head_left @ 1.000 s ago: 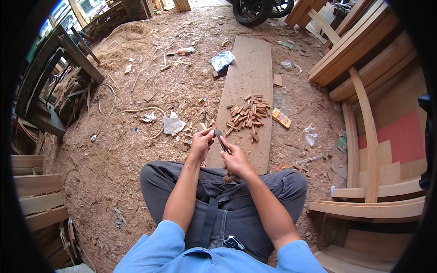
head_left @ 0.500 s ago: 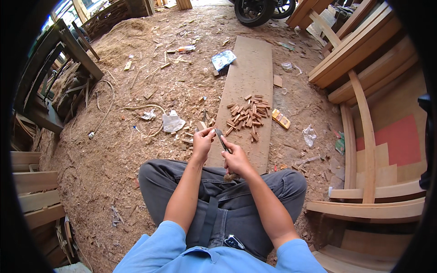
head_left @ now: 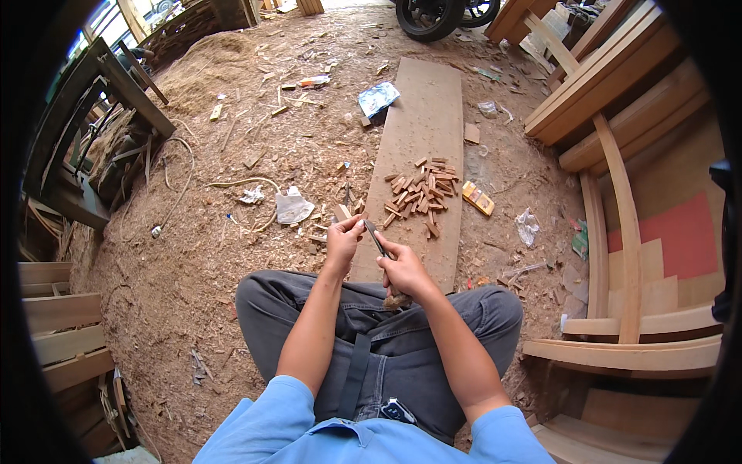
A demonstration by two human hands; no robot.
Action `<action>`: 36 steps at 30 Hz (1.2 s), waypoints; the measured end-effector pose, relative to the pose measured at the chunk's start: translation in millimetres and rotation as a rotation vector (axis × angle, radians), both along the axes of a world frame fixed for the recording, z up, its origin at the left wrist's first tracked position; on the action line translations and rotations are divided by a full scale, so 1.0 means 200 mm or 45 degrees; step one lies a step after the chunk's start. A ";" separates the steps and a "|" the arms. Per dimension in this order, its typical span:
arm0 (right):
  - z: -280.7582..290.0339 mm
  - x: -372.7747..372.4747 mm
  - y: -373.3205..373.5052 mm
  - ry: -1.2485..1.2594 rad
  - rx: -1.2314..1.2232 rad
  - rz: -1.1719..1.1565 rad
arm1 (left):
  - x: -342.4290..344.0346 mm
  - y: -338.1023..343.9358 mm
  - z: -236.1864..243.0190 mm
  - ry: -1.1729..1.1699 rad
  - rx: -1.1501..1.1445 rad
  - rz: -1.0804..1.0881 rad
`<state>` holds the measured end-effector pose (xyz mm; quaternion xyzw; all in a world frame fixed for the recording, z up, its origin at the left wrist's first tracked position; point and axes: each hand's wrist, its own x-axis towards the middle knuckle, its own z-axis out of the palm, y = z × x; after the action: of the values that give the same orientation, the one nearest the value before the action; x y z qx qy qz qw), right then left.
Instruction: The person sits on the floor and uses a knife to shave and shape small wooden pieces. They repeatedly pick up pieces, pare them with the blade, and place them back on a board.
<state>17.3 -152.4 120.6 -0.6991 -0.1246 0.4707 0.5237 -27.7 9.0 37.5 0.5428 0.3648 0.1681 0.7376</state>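
Observation:
My left hand (head_left: 343, 242) is closed, its thumb and fingers pinched around a small wooden block (head_left: 342, 213) whose pale end sticks up past the fingers. My right hand (head_left: 403, 271) wraps round a chisel (head_left: 376, 234) with a dark flat blade; the worn end of its handle shows below the fist. The blade's tip meets the left fingertips, and the exact contact with the wood is hidden. Just beyond my hands, a loose pile of small wooden blocks (head_left: 423, 189) lies on a long brown board (head_left: 421, 100).
A yellow packet (head_left: 478, 198) sits beside the board, and a blue-white wrapper (head_left: 378, 100) overlaps its far left edge. Wood shavings and scraps cover the ground. Timber frames (head_left: 618, 232) stand at right, stacked planks (head_left: 66, 340) at left, a motorbike wheel (head_left: 430, 19) at the far end.
Both hands keep nearly the same place, with the chisel still at the left fingertips. The view has shifted very slightly.

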 end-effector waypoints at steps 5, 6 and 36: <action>-0.03 -0.01 0.02 -0.037 0.039 -0.072 | 0.02 0.01 -0.01 -0.032 0.030 -0.042; -0.04 -0.01 0.02 -0.049 0.028 -0.077 | 0.03 0.00 -0.01 -0.047 0.028 -0.034; -0.12 -0.03 0.06 -0.172 -0.022 -0.172 | 0.09 -0.03 -0.03 -0.138 0.173 0.007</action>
<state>10.7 -140.8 96.8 -0.7404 -0.1081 0.3872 0.5388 -9.7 2.7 30.9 0.5808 0.3136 0.2235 0.7172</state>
